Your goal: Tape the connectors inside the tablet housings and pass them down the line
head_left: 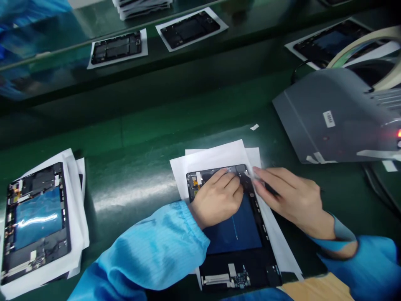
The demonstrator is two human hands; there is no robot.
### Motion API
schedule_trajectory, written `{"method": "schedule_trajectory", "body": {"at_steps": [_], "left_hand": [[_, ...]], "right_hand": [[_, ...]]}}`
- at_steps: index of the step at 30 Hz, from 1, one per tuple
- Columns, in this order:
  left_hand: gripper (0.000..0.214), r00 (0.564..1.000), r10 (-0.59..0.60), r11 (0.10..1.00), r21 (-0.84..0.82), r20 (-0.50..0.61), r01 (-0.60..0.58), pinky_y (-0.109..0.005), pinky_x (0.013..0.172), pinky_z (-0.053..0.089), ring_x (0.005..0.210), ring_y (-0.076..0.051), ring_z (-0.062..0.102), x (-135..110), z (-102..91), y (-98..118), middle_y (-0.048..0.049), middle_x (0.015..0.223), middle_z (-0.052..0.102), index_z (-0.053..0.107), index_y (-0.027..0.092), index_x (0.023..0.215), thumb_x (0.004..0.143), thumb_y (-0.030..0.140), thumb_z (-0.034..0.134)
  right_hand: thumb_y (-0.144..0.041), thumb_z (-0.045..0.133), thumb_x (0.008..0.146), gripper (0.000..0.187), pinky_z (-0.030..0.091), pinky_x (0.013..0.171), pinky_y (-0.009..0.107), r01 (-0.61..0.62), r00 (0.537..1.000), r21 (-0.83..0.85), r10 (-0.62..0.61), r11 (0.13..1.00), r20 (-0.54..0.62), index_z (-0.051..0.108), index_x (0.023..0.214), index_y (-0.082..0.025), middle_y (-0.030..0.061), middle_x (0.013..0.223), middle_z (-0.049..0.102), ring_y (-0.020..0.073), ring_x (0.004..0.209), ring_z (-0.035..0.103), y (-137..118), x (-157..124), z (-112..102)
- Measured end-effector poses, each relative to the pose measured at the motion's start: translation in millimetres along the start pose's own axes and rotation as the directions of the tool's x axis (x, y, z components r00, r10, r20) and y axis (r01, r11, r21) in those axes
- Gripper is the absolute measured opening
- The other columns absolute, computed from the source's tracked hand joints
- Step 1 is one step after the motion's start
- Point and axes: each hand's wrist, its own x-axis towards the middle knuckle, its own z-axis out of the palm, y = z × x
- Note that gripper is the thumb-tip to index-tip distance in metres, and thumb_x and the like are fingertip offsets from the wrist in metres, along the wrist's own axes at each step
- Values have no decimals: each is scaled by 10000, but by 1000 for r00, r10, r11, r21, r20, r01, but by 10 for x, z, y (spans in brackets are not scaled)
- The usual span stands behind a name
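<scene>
An opened tablet [233, 259], with its dark frame, blue battery cover film and small circuit boards bare, lies on white paper sheets [216, 154] in front of me. My left hand [219, 196] rests on the upper part of the tablet, its fingers curled together near the top edge; whatever lies under the fingertips is hidden. At the tablet's upper right corner, my right hand [291, 198] is closed in a pinch. A small pale, blurred piece shows at its fingertips, too unclear to name.
A second opened tablet [39, 217] sits on stacked paper at the left. At the right stands a grey machine [328, 117] with a pale ring-shaped roll [388, 35] on top. More tablet housings [189, 29] lie on paper along the raised shelf behind. A white scrap [254, 127] is on the green bench.
</scene>
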Motion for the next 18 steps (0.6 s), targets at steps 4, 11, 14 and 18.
{"method": "schedule_trajectory", "body": {"at_steps": [4, 11, 14, 18], "left_hand": [[217, 1000, 4, 999, -32, 18, -3, -357, 1071, 440, 1037, -205, 636, -15, 34, -19, -78, 995, 700, 689, 93, 1003, 972, 135, 479], [159, 994, -55, 988, -141, 94, 68, -348, 970, 487, 986, -212, 621, 21, 34, -40, -47, 915, 664, 684, 115, 928, 954, 175, 539], [139, 984, -90, 976, -185, 155, 118, -364, 929, 493, 992, -226, 606, 48, 14, -44, -42, 920, 655, 680, 126, 900, 943, 172, 556], [178, 971, -121, 958, -234, 206, 168, -360, 906, 486, 1003, -225, 593, 69, -1, -57, -41, 920, 655, 671, 136, 871, 965, 175, 524]], "right_hand": [[-153, 621, 890, 175, 462, 666, 260, 118, 989, -165, -102, 979, 103, 670, 1057, -134, 31, 886, 685, 117, 735, 617, -90, 29, 51], [-144, 563, 923, 122, 455, 641, 243, 133, 988, -144, -119, 981, 103, 679, 957, -127, 24, 832, 666, 96, 689, 591, -166, 76, 27], [-145, 576, 917, 121, 450, 641, 251, 127, 987, -134, -112, 983, 114, 678, 973, -114, 29, 831, 661, 106, 695, 590, -160, 54, 25], [-145, 592, 908, 125, 420, 627, 262, 117, 988, -154, -99, 981, 122, 680, 993, -119, 16, 812, 651, 104, 681, 574, -171, 25, 31]]}}
